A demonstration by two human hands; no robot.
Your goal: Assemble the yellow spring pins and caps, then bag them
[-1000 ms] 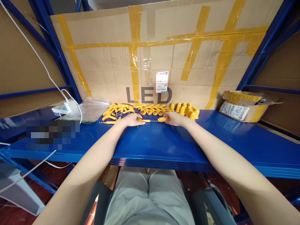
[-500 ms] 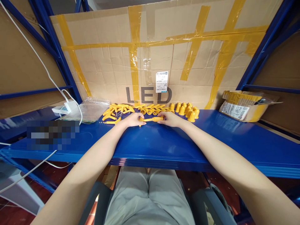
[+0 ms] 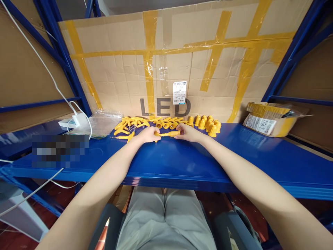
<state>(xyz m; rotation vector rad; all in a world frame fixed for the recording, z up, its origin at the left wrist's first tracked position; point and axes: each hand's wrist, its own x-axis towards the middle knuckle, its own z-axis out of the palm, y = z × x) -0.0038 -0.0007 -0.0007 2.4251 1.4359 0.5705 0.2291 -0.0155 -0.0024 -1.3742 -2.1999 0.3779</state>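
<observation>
Yellow on yellow, blue worktop [image 3: 171, 163] below
Left hand [image 3: 150, 134] has its grip clamped on a handle [image 3: 163, 135], right hand [image 3: 187, 133] on a cap [image 3: 173, 133], ends touching.

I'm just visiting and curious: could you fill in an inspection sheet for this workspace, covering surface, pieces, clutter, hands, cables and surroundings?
Surface: blue table, glossy.
Pieces: handle with ribbed shaft, meeting a sleeve; loose handles piled left, upright cups right, all yellow.
Clutter: clear plastic bag left; open box right.
Hands: left hand holds the handle; right hand holds the sleeve.
Cables: white cable coming down at left to a white plug.
Surroundings: taped cardboard marked LED behind; blue frame.
</observation>
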